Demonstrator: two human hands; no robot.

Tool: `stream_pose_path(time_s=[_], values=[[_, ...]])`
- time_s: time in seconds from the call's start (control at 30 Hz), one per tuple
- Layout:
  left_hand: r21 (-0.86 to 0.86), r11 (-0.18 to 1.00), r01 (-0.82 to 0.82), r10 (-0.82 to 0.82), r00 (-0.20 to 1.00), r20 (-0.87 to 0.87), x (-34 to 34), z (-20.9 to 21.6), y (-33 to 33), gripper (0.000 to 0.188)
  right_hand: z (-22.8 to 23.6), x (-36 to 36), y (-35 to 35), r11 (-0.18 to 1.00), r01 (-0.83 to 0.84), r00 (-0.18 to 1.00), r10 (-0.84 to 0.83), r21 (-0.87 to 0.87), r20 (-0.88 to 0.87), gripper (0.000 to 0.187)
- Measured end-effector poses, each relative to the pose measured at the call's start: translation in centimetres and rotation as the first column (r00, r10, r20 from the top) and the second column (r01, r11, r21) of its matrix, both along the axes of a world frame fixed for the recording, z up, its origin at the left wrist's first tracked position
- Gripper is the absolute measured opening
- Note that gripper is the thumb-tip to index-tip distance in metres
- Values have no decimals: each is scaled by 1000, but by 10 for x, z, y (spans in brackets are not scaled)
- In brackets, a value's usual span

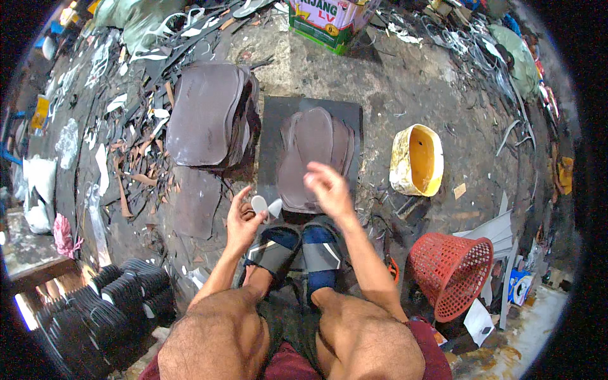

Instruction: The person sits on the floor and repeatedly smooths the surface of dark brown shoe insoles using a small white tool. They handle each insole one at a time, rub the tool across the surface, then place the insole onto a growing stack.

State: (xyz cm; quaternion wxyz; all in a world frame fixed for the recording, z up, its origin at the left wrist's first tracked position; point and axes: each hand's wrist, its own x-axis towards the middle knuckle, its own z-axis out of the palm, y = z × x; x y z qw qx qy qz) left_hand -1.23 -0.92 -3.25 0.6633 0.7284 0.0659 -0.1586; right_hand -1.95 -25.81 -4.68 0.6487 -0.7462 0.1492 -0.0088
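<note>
My left hand (242,221) is in front of my feet, its thumb and fingers closed on a small pale grey piece (259,204) with a rounded end. A second pale, pointed tip (275,208) shows beside it; whether the two are joined I cannot tell. Over the near right part of a fanned pile of brown sole-shaped sheets (315,136) hovers my right hand (331,193), fingers loosely bent and apart, nothing visible in them. That pile lies on a dark square board (272,120). To its left rises a taller stack of brown sole sheets (201,114).
A yellow-white tub (399,161) with amber contents stands right of the board. Nearer me leans a red perforated basket (437,272). Rows of black soles (120,304) fill the lower left. Scraps (136,180) litter the floor, and a printed tin (326,25) is at the far side.
</note>
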Motion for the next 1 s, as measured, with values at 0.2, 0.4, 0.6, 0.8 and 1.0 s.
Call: stream_pose_path(time_s=[0.2, 0.4, 0.6, 0.8, 1.0], values=[[-68, 970, 232, -238, 965, -107, 6, 5, 1, 43, 7, -45, 66, 886, -28, 975, 127, 462, -184, 35], [124, 990, -63, 31, 970, 242, 8, 4, 21, 19, -17, -53, 65, 960, -91, 980, 133, 266, -147, 23], [26, 999, 42, -45, 991, 126, 27, 19, 31, 34, -6, -34, -1, 626, -154, 932, 348, -765, 97, 32], [-123, 956, 267, -265, 964, 31, 51, -15, -31, 24, -31, -6, -57, 698, -8, 971, 176, -716, 161, 24], [-76, 972, 224, -230, 969, -88, 66, -37, -73, 31, -10, -4, -62, 317, -461, 769, 609, -829, -195, 57]])
